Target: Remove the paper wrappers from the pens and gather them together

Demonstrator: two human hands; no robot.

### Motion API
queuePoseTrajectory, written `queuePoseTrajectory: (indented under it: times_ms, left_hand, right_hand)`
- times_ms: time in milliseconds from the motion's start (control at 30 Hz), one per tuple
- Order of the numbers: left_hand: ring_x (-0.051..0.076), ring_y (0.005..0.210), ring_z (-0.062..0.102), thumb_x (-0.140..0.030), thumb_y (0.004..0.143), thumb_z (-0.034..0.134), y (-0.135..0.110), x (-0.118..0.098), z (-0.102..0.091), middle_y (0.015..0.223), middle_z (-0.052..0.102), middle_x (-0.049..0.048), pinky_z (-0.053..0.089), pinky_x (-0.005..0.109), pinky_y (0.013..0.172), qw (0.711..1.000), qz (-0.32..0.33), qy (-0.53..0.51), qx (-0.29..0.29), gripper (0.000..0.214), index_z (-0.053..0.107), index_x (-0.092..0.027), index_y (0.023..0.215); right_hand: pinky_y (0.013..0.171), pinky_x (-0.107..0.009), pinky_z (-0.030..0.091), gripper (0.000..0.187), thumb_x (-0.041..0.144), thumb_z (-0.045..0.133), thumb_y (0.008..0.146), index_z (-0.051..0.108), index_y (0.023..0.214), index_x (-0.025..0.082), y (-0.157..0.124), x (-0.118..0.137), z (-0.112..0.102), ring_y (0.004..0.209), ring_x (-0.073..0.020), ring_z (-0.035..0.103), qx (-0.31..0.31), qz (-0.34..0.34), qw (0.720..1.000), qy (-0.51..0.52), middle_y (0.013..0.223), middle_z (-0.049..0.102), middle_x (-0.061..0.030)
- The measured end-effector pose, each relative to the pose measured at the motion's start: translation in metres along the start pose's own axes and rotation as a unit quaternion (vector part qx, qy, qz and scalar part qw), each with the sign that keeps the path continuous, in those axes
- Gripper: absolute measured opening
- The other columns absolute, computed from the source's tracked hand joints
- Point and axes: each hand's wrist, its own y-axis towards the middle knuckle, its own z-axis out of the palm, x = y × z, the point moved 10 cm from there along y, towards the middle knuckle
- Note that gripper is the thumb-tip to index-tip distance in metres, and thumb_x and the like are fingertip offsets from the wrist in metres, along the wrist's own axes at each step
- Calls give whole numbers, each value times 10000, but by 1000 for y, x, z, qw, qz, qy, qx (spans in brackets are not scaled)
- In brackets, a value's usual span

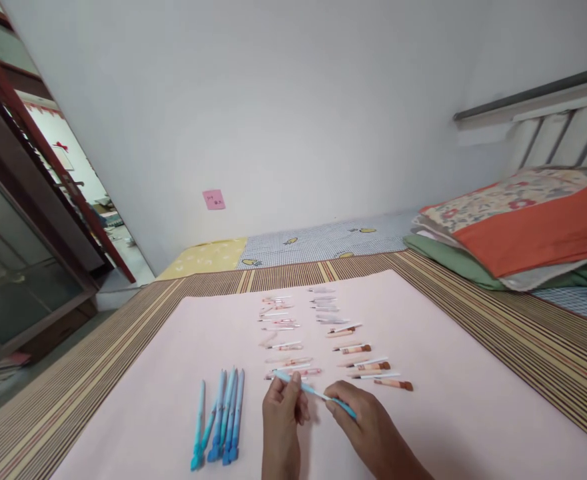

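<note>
Left hand (284, 405) pinches one end of a slim light-blue plastic pen (309, 389), right hand (362, 415) grips the other | pen slants above pale-pink sheet (148, 420), thin white section (320, 395) between | keeping both ends aligned should prevent bending

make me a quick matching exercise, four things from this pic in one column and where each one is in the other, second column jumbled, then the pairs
Things
1. light blue pen
2. bunched blue pens
3. pink note
4. orange and floral fabric

Places
A. on the white wall
B. at the far right, above green cloth
C. held between the left hand and the right hand
D. lying on the pale pink sheet, left of both hands

Pairs: 1-C, 2-D, 3-A, 4-B
</note>
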Motion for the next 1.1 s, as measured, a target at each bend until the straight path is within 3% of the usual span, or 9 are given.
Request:
queuePoseTrajectory:
  times_ms: [300, 700, 1100]
  left_hand:
    - [80, 462, 381, -469, 722, 773, 4, 0, -21, 499, 518, -57, 292, 209, 467, 998, 2, -31, -51, 369, 539, -189, 666]
    - [78, 448, 433, -457, 721, 778, 8, -5, -35, 522, 564, -40, 312, 198, 443, 995, 14, -60, -75, 365, 553, -181, 643]
    - [64, 437, 452, -459, 653, 842, 10, 2, -32, 529, 545, -29, 351, 176, 407, 988, -29, -137, -65, 413, 564, -154, 634]
  right_hand:
    - [669, -255, 401, 250, 342, 446, 984, 607, 847, 207, -1, -1, 6, 722, -169, 581, 12, 13, 1000, 15, 769, 627, 1]
    - [654, -246, 386, 251, 352, 457, 977, 622, 852, 210, -2, -2, 11, 699, -161, 568, 25, 24, 999, 33, 735, 604, 17]
    - [609, -240, 360, 251, 358, 471, 964, 614, 828, 204, -3, -7, 11, 652, -149, 527, 24, 37, 999, 30, 675, 559, 34]
